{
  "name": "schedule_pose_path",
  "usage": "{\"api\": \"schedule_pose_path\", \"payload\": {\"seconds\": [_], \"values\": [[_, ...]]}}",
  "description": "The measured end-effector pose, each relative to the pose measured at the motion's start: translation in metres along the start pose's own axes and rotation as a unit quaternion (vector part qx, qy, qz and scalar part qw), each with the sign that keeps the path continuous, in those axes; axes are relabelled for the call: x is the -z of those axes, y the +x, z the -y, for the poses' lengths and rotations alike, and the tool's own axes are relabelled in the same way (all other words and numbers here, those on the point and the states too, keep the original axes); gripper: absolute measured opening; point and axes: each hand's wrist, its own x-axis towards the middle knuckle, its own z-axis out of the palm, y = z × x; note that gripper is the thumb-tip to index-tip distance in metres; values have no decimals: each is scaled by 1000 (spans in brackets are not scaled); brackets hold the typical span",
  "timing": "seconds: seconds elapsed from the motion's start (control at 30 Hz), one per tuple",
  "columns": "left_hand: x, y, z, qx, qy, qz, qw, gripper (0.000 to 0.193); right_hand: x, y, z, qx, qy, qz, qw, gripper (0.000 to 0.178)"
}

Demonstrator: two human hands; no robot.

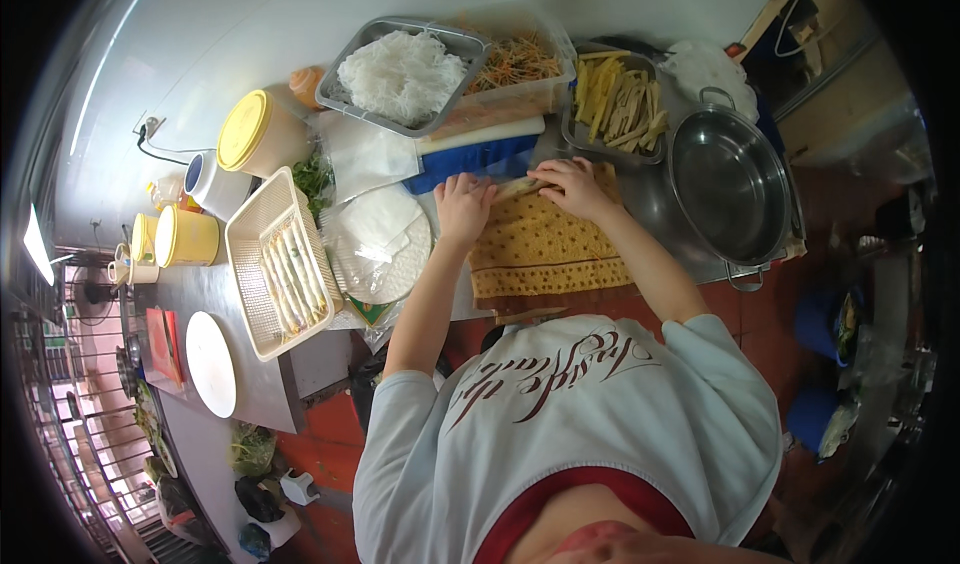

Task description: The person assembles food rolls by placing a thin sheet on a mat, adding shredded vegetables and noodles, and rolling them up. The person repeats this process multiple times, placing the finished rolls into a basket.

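Note:
A long, thin spring roll (517, 189) lies across the upper part of a yellow patterned cloth (545, 239). My left hand (464, 207) is closed on its left end, and the fingers of my right hand (573, 185) curl over its right end. Both hands partly hide the roll. Left of my left hand sits a stack of round rice paper sheets (378, 249) with plastic film on top. Further left, a cream plastic basket (237, 232) holds several finished rolls (292, 274) side by side.
Behind my hands stand a grey tray of white noodles (402, 76), a clear box of shredded vegetables (515, 64) and a tray of yellow and brown strips (622, 104). An oval metal pan (730, 184) is at right. Yellow-lidded tubs (188, 236) and a white plate (211, 365) are at left.

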Motion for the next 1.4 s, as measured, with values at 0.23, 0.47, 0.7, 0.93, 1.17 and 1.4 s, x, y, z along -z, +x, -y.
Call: {"api": "schedule_pose_path", "payload": {"seconds": [0.23, 0.47, 0.7, 0.93, 1.17, 1.4], "values": [[1, -11, -9, -18, -106, 133, 985, 33, 18, 28, 14, 5, -124, 107, 986, 32], [-2, -34, -36, -12, 2, 128, 992, 42, 3, -31, 19, 61, -174, -33, 982, 40], [-43, -26, -33, -23, -7, 56, 998, 50, 9, 2, 7, 67, -131, 63, 987, 44], [2, 4, -39, 53, 27, 164, 985, 34, 67, 47, 57, -178, 141, 254, 940, 72], [179, -48, 34, 294, -249, 279, 880, 41, 64, 13, 42, -120, 439, 158, 876, 67], [204, -162, 239, 512, 46, 4, 858, 40, 50, -32, 15, -196, 354, 226, 886, 43]]}}
